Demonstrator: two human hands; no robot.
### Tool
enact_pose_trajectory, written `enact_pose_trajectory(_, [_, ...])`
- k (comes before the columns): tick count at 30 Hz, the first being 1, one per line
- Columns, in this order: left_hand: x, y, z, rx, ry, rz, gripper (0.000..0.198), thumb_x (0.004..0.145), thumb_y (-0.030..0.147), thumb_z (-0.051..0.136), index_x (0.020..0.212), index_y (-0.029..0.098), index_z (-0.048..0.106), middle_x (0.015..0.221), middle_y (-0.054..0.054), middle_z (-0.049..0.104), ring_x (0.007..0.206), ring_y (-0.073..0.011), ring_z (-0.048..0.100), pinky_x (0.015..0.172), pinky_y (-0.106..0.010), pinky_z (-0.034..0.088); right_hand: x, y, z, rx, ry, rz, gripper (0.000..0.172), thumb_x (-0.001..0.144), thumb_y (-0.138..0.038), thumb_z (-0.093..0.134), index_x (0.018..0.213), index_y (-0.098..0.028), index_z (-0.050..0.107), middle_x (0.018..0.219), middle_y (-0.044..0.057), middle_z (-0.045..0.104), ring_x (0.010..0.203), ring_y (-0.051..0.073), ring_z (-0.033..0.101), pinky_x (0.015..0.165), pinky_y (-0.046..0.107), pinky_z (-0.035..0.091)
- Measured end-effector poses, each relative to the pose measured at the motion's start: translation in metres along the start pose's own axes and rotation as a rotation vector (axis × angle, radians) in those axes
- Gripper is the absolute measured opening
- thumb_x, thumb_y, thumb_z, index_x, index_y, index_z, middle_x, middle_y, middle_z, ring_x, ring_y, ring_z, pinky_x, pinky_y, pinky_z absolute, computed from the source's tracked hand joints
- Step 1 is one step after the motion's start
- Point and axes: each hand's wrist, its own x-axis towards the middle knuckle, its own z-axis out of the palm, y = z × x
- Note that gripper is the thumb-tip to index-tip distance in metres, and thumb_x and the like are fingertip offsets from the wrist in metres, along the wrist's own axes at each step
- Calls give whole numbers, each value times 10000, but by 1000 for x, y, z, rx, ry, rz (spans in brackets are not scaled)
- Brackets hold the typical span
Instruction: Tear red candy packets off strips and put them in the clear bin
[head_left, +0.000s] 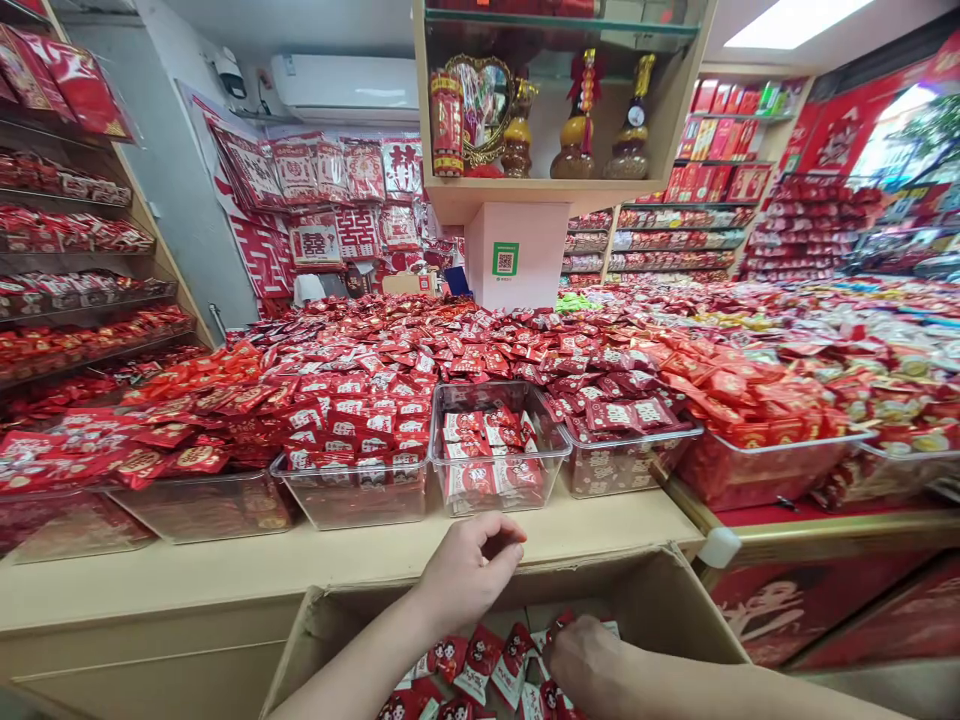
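Above the near rim of the counter, my left hand (474, 565) is raised over the far edge of a cardboard box (637, 590), its thumb and curled fingers apart with nothing visible between them. Inside that box my right hand (586, 655) reaches down among red and white sweet packets (480, 660). Its fingers curl at a red packet (559, 626); the fingertips are mostly hidden. Just beyond my left hand stands a clear plastic bin (501, 455), partly filled with similar red and white packets (491, 480) set in rows.
More clear bins (356, 495) line the counter (225, 575), heaped with red packets (360, 420). At right are a maroon-packet bin (622, 455) and an orange-red one (765, 460). A display shelf (540, 190) on a pillar overhangs the heap. Stocked racks (75, 240) rise at left.
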Motion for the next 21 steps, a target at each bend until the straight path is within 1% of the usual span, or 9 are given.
enact_pose_trajectory(2, [2,-2,-3,-170,44,-41,128,730,254,535,810,169,587,685,-11,585,661,-136,533,635,-242,418,-10,0,-38,36,13,-39,163,509,-27,565,626,-115,638,594,108,645,541,219,593,473,280,433])
enact_pose_trajectory(3, [3,-2,-5,-278,67,-68,144,730,270,543,821,165,581,705,-16,592,674,-137,543,653,-249,422,-16,0,-58,173,128,-54,172,551,-53,537,677,-130,626,618,76,641,542,181,577,470,248,416])
enact_pose_trajectory(6, [5,2,-16,-643,91,-170,259,768,377,488,863,150,567,821,-64,626,724,-157,584,694,-283,433,-30,3,-114,748,339,-66,114,648,-126,499,743,-156,555,582,-11,568,495,95,498,436,184,360])
enact_pose_trajectory(8, [6,6,-23,-838,67,-214,376,792,467,395,895,144,559,853,-94,638,729,-178,603,674,-300,443,-32,9,-138,1109,490,-40,61,682,-189,516,733,-163,495,556,-37,511,479,78,479,444,182,364])
enact_pose_trajectory(9, [6,8,-26,-893,57,-223,416,790,501,368,901,146,556,842,-97,643,716,-181,608,649,-298,448,-29,13,-146,1251,577,-29,99,682,-224,538,723,-166,470,561,-41,498,477,77,482,456,191,377])
enact_pose_trajectory(12, [6,11,-27,-864,33,-221,382,754,490,456,925,161,548,839,-80,645,689,-176,614,598,-275,451,-14,23,-152,1517,775,0,229,643,-309,604,708,-168,436,602,-40,491,476,77,493,479,221,406])
enact_pose_trajectory(15, [7,10,-20,-656,56,-237,288,704,368,591,899,158,559,776,-48,645,637,-150,613,566,-243,446,3,30,-142,1614,774,6,294,646,-373,605,794,-172,449,630,-34,498,481,77,477,471,228,409])
enact_pose_trajectory(17, [8,9,-14,-562,78,-248,256,686,339,616,859,159,565,713,-28,640,620,-145,613,550,-233,443,10,32,-132,1555,757,-10,278,689,-409,559,797,-168,472,615,-32,487,495,77,454,469,220,398])
enact_pose_trajectory(21, [11,6,-9,-531,184,-233,231,668,337,628,813,163,585,641,6,611,566,-114,568,519,-211,429,10,34,-119,1324,784,-6,318,759,-426,469,604,-148,483,528,-34,409,500,75,390,469,202,342])
